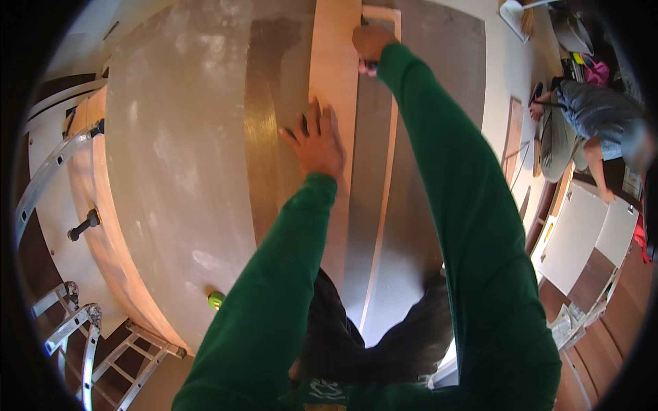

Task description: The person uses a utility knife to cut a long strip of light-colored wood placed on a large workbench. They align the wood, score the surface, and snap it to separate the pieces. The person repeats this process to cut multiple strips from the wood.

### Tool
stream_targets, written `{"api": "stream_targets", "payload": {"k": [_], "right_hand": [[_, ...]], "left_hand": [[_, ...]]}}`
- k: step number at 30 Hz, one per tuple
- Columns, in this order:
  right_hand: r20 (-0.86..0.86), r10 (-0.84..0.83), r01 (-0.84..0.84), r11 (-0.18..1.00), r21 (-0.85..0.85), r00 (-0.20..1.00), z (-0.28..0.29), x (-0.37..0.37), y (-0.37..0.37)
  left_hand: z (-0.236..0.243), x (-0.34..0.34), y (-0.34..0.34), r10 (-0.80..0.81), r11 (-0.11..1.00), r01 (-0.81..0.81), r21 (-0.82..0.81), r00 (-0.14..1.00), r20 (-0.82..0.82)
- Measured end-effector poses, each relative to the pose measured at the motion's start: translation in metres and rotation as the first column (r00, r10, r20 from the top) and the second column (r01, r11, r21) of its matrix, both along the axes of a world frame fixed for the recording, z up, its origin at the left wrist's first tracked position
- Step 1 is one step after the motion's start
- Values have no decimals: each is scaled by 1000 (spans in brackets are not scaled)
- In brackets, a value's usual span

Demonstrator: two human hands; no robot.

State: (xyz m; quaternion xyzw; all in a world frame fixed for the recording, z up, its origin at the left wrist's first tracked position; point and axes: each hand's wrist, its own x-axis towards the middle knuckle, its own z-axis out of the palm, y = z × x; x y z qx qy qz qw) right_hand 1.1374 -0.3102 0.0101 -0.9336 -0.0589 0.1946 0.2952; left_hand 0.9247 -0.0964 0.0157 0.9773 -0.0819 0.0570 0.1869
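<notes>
My left hand (321, 145) lies with its fingers spread on a long light-wood strip (334, 58) and the grey sheet (185, 137) beside it. The strip runs lengthwise over the sheet. Farther off, my right hand (372, 42) is closed at the strip's right edge. A dark tip and a pinkish part show by its fingers, but I cannot make out what it grips. Right of the strip, a narrow pale band (384, 198) runs along the grey surface and turns a corner at the far end.
A green tape measure (216, 300) sits near my left forearm. Aluminium ladders (86, 315) and a black-and-yellow tool (83, 225) are at the left. On the right another person (593, 113) crouches, one hand on a white panel (574, 229). A dustpan (513, 15) lies at the far right.
</notes>
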Motion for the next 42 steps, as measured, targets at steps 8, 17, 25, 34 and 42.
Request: {"api": "stream_targets", "payload": {"k": [8,17,25,34,42], "right_hand": [[-397,-303,335,942,11,866,85,-147,104],[-454,-527,507,844,-176,719,102,-352,164],[-684,-466,495,851,-173,561,126,-501,204],[-721,-470,523,834,-175,509,133,-557,215],[-654,-207,249,968,-30,728,105,-586,200]], "left_hand": [[-3,9,21,22,997,-19,74,999,-37],[-3,11,9,-15,998,15,53,1000,-12],[-19,16,11,5,999,-10,44,995,103],[-11,21,9,-7,996,-2,94,996,90],[-30,18,10,19,992,-35,122,991,133]]}}
